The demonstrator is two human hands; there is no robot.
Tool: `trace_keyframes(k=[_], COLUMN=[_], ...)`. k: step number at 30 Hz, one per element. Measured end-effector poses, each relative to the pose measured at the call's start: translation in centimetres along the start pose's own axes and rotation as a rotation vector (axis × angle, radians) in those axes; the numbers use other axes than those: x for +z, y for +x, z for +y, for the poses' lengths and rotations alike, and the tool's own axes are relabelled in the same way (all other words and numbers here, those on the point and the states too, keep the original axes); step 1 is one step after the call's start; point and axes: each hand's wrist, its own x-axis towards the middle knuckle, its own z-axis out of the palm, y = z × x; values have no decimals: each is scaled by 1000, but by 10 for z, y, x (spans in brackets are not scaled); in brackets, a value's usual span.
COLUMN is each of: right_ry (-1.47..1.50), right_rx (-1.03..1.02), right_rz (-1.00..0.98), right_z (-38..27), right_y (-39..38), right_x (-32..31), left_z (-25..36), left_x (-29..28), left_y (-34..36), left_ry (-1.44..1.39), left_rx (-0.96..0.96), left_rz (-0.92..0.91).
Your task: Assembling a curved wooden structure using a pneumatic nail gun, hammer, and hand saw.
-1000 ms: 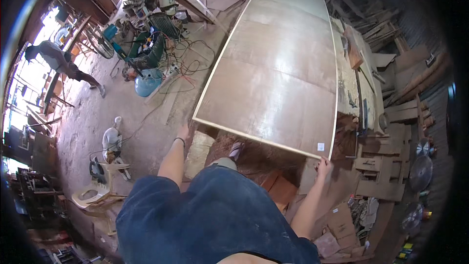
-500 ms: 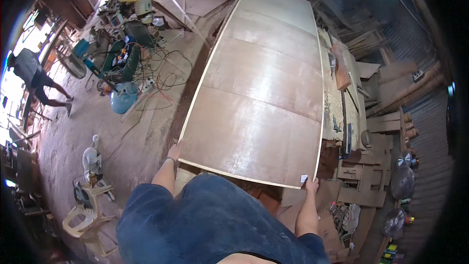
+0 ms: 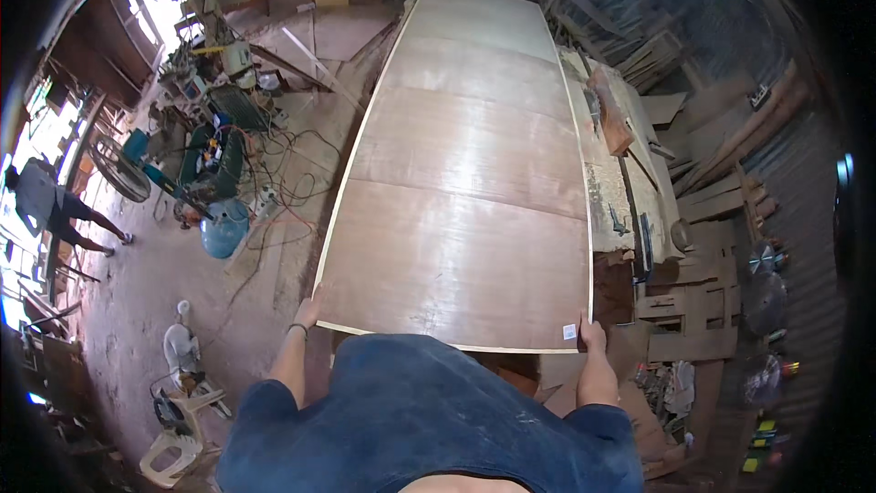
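Note:
A long reddish-brown plywood sheet (image 3: 456, 246) with pale edges stretches away in front of me, its near edge close to my body. My left hand (image 3: 308, 312) holds the sheet at its near left corner, the fingers partly hidden by the edge. At the near right corner my right hand (image 3: 593, 336) grips the side edge, next to a small white label (image 3: 569, 331). The fingers under the sheet are out of sight.
Right of the sheet runs a worn workbench (image 3: 607, 205) with a wooden block (image 3: 618, 136) on it. Leftward stand a blue rounded tank (image 3: 224, 230), tangled cables (image 3: 290, 219) and a white plastic chair (image 3: 173, 456) bearing a power saw. A person (image 3: 64, 208) is at far left.
The view has turned, and the sheet's near edge now lies more level across it. Both hands keep hold of the corners. The person at far left has changed stance.

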Motion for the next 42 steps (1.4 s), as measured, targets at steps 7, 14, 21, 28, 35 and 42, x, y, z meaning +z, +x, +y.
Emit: trace_keyframes(k=[7, 14, 21, 28, 35, 42], right_ry=[97, 457, 737, 1095, 1265, 1363], right_rx=[-28, -20, -132, 19, -19, -146], right_rz=[76, 50, -206, -712, -880, -847], right_z=[-7, 27, -1, -58, -66, -99], right_y=[-25, -27, -103, -312, -386, -417], right_x=[-10, 42, 173, 241, 275, 284], left_z=[46, 140, 113, 179, 184, 213], left_x=[-51, -129, -301, -325, -264, -195], left_y=[-53, -188, -306, -526, -626, -665], left_ry=[133, 290, 1201, 201, 220, -148], left_rx=[14, 200, 977, 767, 1254, 1491], left_rz=[48, 205, 692, 500, 199, -16])
